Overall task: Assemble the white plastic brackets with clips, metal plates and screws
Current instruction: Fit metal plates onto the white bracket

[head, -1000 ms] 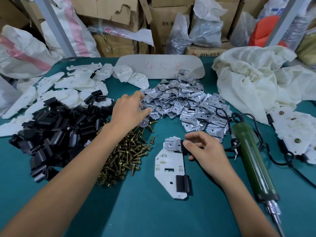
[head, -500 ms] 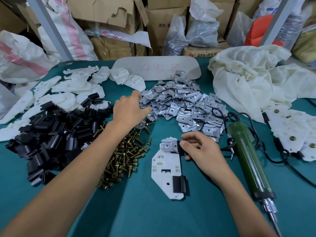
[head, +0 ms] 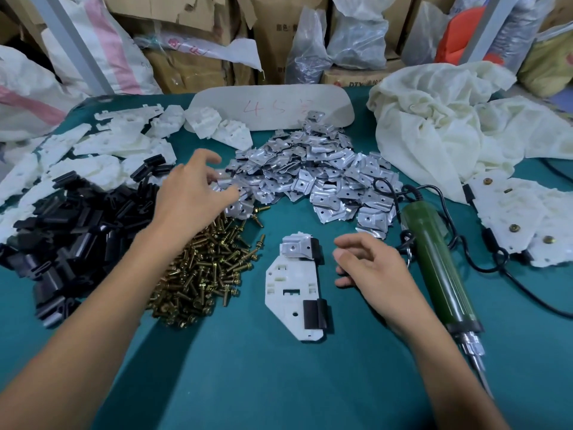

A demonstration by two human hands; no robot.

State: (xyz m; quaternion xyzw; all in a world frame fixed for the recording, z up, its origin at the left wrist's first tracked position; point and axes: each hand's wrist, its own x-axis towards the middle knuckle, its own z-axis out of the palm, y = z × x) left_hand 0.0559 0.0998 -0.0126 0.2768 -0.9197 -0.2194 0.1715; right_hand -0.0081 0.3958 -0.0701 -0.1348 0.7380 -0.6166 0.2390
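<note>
A white plastic bracket [head: 290,288] lies flat on the teal table [head: 279,383]. It carries a black clip at its top right [head: 315,248] and another near its lower end [head: 314,313], and a metal plate [head: 294,248] sits on its top. My right hand [head: 369,268] hovers just right of the bracket with loosely curled fingers, apart from it and holding nothing. My left hand [head: 192,193] reaches over the left edge of the metal plate pile [head: 310,175], fingers spread and fingertips at the plates. A heap of brass screws [head: 201,274] lies under its wrist.
Black clips [head: 71,218] are heaped at the left, with loose white brackets [head: 102,150] behind them. A green electric screwdriver [head: 437,268] and its cable lie right of my right hand. Screwed brackets [head: 521,218], a white cloth [head: 449,119] and a grey board [head: 273,107] are farther off.
My right hand has let go of the bracket's top clip and drawn back to the right. My left hand's fingers have spread over the plates.
</note>
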